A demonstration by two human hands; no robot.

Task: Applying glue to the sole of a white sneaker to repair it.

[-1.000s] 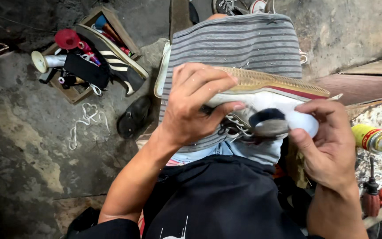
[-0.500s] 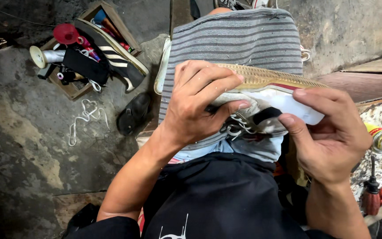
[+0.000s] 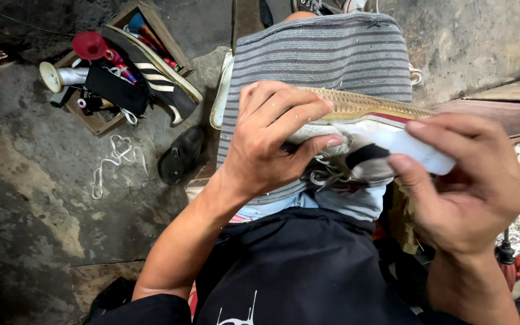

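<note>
The sneaker (image 3: 368,129) lies sole-up across the striped cloth (image 3: 326,54) on the lap, the left hand (image 3: 272,141) clamping its middle with fingers curled and pressed together, the right hand (image 3: 470,180) pinching the white heel edge between thumb and forefinger. A slack pinch could let the heel slip, and the loose laces (image 3: 326,177) dangling under it may snag the fingers. Off the cloth's left edge, on the floor (image 3: 31,198), sit a wooden tray (image 3: 100,120) of tools, a black sandal (image 3: 180,155) and a white cord (image 3: 112,162), all well apart.
</note>
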